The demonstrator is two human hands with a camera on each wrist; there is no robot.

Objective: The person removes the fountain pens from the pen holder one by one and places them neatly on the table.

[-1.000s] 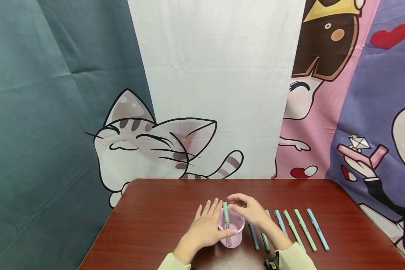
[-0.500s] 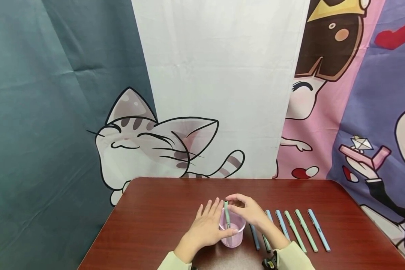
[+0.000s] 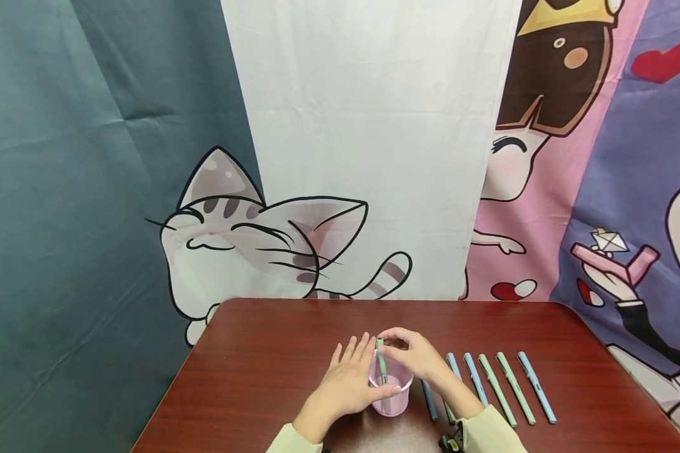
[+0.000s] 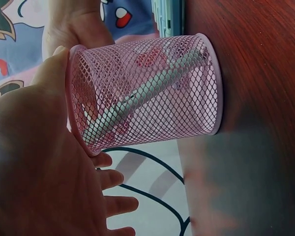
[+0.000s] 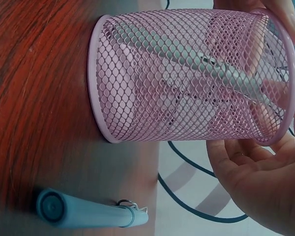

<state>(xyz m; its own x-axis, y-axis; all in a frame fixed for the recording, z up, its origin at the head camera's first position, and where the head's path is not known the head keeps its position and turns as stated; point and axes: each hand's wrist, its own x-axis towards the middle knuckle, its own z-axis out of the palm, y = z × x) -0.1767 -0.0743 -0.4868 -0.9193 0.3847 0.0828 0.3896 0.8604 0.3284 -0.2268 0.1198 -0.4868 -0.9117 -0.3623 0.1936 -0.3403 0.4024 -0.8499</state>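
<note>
A pink mesh pen holder point(image 3: 398, 404) stands upright on the table. Inside it, one green pen point(image 3: 382, 365) leans with its top at the rim; its length shows through the mesh in both wrist views. My left hand point(image 3: 345, 380) rests against the holder's left side, fingers straight and spread, thumb across the near side of the rim. From the right, my right hand point(image 3: 422, 360) reaches over the rim, thumb and forefinger pinching the top of the green pen. Its other fingers sit behind the holder in the right wrist view.
Right of the holder, several pens lie in a row, among them a light blue pen point(image 3: 536, 387), a green pen point(image 3: 515, 387) and a dark blue pen point(image 3: 429, 401). My right forearm partly covers some. A printed curtain point(image 3: 374, 157) hangs behind the brown table point(image 3: 249, 377).
My right thumb and forefinger have closed in on the top of the green pen. The left hand and the holder stay in place; the head view has shifted slightly.
</note>
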